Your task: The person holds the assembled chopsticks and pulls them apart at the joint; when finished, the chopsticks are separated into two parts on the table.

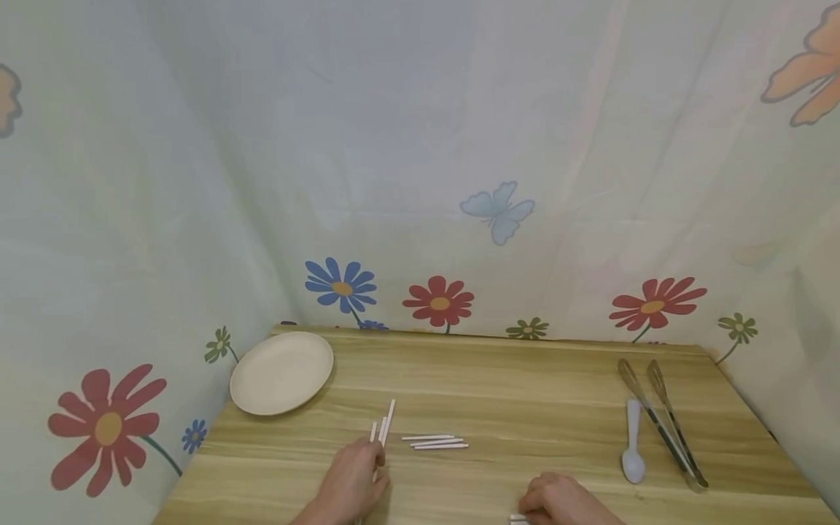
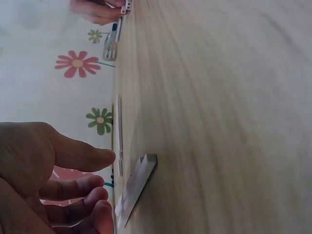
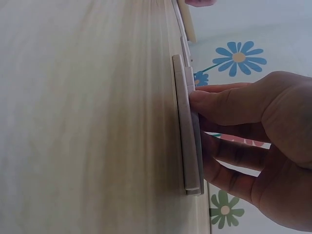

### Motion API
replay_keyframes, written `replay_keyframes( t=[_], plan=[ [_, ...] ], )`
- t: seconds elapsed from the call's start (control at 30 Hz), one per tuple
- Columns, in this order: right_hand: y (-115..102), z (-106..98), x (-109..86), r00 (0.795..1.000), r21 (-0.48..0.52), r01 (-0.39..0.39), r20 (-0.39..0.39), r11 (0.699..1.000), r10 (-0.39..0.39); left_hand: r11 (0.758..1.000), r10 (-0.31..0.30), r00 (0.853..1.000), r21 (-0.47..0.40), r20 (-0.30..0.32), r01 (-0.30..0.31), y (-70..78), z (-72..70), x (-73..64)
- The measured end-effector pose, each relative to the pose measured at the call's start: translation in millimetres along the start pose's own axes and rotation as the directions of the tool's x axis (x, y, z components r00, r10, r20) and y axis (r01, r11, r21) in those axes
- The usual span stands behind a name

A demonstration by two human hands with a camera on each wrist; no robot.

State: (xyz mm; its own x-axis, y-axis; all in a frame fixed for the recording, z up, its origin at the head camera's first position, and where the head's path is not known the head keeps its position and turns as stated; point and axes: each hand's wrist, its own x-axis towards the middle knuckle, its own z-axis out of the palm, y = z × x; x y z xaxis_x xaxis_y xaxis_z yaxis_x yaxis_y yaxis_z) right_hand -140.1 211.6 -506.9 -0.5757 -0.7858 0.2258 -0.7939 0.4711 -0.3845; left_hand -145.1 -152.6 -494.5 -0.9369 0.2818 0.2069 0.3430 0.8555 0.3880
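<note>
Beside a small group of white sticks (image 1: 389,419) at centre left, my left hand (image 1: 351,477) rests low over the table. In the left wrist view, a gap shows between its thumb and loosely bent fingers (image 2: 78,187), with the sticks (image 2: 139,185) lying just past the fingertips. My right hand (image 1: 561,499), near the front edge of the head view, pinches a few white sticks (image 3: 185,126) lying side by side, thumb on one side and fingers on the other. Between the hands, several more white sticks (image 1: 438,442) lie nearly parallel in a flat pile.
A round cream plate (image 1: 281,373) sits at the table's back left corner. To the right lie a pale spoon (image 1: 633,445) and metal tongs (image 1: 669,423) with dark handles. A flowered curtain (image 1: 407,146) closes off the back and sides of the wooden table (image 1: 525,394).
</note>
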Motion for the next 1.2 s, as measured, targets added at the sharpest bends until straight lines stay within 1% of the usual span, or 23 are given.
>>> replay_keyframes(
  t=[0.13, 0.37, 0.63, 0.87, 1.03, 1.2],
  plan=[
    [-0.3, 0.5, -0.5, 1.000, 0.003, -0.010, -0.004, 1.000, 0.010, 1.000, -0.006, 1.000, 0.001, -0.005, 0.006, -1.7, 0.1, -3.2],
    [0.3, 1.4, -1.3, 1.000, 0.026, -0.029, 0.001, 0.999, 0.029, 0.999, -0.048, 0.998, -0.010, 0.038, 0.049, -5.0, 1.3, -4.4],
    [0.4, 0.6, -1.2, 0.999, 0.063, -0.040, 0.010, 0.997, 0.040, 0.997, -0.080, 0.996, -0.008, 0.043, 0.080, -7.1, 2.7, -4.4],
    [0.2, 0.1, -0.2, 0.998, 0.077, -0.049, 0.030, 0.996, 0.047, 0.991, -0.130, 0.988, -0.021, 0.078, 0.132, -6.8, 1.2, -5.0],
    [-0.1, 0.1, -0.2, 0.999, 0.063, -0.045, 0.024, 0.997, 0.043, 0.986, -0.162, 0.983, -0.029, 0.086, 0.165, -7.1, -0.6, -4.7],
    [0.1, -0.3, -0.2, 0.998, 0.063, -0.052, 0.034, 0.997, 0.050, 0.985, -0.166, 0.982, -0.035, 0.092, 0.170, -8.3, -1.3, -4.8]
  ],
)
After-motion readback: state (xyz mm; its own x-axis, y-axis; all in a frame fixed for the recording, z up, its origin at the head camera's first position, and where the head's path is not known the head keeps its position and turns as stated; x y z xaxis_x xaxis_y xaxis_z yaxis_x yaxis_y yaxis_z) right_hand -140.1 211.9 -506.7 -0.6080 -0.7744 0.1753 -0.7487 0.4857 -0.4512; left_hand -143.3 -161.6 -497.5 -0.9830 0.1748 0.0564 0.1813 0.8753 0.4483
